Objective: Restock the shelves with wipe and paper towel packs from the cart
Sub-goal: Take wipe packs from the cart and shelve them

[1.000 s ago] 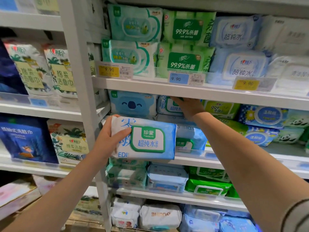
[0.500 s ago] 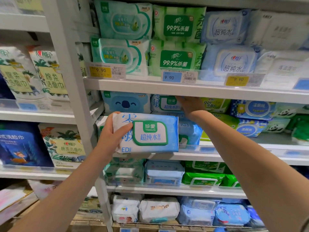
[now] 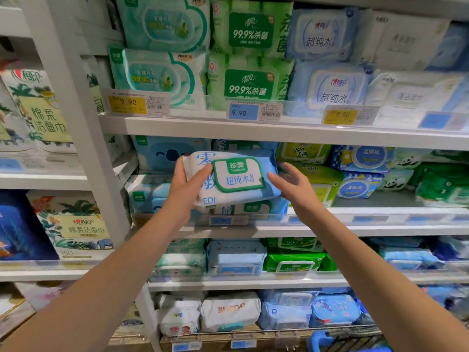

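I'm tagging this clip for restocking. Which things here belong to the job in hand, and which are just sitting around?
In the job: blue-and-white wipe pack, gripped by the left hand; right hand, open at its right end; matching packs beneath it; middle shelf.
Just there: green 99.9% packs above; facial-towel bags at left; yellow price tag.

2 hands, left hand (image 3: pixel 183 191) & right hand (image 3: pixel 294 193); 1 wipe pack (image 3: pixel 237 179) betw them; above: 2 teal packs (image 3: pixel 157 77), 2 green packs (image 3: pixel 250 83), 2 pale-blue packs (image 3: pixel 330 90), 3 price tags (image 3: pixel 253 113)
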